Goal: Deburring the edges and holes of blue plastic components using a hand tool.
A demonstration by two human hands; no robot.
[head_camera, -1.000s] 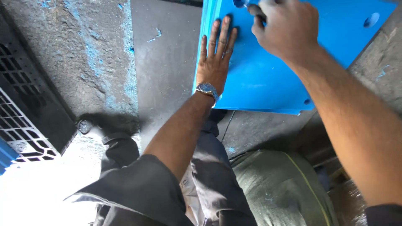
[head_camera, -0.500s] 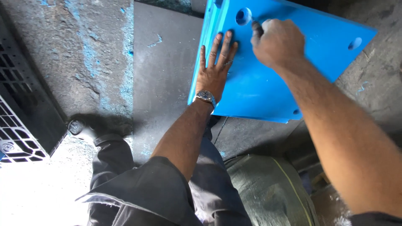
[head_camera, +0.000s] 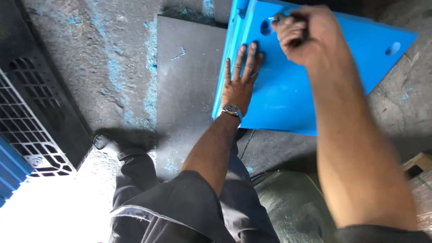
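A person's left hand presses flat, fingers spread, on a large bright-blue plastic panel with round holes; the right hand is fisted around a small dark tool near one hole; a grey slab lies beneath.
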